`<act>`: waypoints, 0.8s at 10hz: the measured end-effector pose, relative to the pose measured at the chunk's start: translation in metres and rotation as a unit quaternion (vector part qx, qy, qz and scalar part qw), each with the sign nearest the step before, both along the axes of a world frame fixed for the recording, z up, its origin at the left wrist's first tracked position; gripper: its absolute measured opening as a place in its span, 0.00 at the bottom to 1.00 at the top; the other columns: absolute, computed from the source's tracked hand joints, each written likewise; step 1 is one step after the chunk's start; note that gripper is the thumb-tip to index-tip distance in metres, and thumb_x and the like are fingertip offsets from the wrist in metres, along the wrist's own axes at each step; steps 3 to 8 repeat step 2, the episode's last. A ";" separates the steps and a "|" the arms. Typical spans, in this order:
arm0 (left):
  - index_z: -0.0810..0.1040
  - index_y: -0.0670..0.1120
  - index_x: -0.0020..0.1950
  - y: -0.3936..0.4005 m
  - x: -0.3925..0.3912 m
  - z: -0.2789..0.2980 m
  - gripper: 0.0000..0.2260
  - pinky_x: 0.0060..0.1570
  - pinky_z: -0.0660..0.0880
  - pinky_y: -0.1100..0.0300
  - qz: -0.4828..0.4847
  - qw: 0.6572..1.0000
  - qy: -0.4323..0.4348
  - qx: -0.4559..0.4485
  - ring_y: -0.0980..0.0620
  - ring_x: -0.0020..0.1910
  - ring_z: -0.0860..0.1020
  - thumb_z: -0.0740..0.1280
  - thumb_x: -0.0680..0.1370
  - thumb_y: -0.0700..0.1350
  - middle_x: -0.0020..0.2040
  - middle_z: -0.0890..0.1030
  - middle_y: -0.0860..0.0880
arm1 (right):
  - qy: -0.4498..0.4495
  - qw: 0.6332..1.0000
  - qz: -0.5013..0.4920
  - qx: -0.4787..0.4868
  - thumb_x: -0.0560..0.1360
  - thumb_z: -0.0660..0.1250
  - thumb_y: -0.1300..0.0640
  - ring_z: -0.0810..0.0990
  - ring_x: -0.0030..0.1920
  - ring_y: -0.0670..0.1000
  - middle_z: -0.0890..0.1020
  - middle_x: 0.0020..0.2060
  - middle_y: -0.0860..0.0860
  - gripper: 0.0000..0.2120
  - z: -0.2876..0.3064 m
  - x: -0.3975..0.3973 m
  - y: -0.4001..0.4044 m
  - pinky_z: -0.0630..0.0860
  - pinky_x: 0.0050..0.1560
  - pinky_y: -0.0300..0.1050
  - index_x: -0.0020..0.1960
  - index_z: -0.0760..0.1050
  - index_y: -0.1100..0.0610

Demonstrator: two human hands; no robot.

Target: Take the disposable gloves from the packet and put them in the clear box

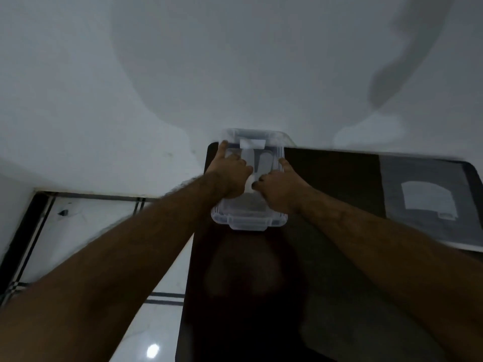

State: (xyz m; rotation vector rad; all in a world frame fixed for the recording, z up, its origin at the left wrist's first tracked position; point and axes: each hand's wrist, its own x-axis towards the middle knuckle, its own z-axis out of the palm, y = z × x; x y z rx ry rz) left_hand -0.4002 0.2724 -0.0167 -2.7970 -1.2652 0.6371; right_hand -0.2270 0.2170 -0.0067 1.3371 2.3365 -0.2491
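Observation:
The clear box (249, 222) stands at the far left corner of the dark table (326, 257), close to the white wall, with its lid on and latches at both ends. Pale shapes show dimly through the lid. My left hand (230, 176) lies on the left half of the lid, thumb stretched toward the far corner. My right hand (277, 190) lies on the right half with its fingers curled at the lid's middle, beside a small white piece (248, 185). The glove packet (428, 202), a grey plastic bag with a white label, lies flat at the table's right end.
The wall rises directly behind the box. Left of the table, a glossy white tiled floor (86, 231) with dark border strips lies below. The table's left edge runs just beside the box.

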 end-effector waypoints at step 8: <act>0.78 0.51 0.70 -0.060 0.000 0.022 0.16 0.81 0.53 0.35 0.093 0.984 -0.151 0.019 0.45 0.67 0.79 0.62 0.84 0.50 0.62 0.85 0.49 | 0.127 0.987 -0.049 0.084 0.84 0.62 0.52 0.78 0.69 0.53 0.84 0.65 0.50 0.16 0.010 0.034 -0.043 0.49 0.82 0.68 0.70 0.78 0.50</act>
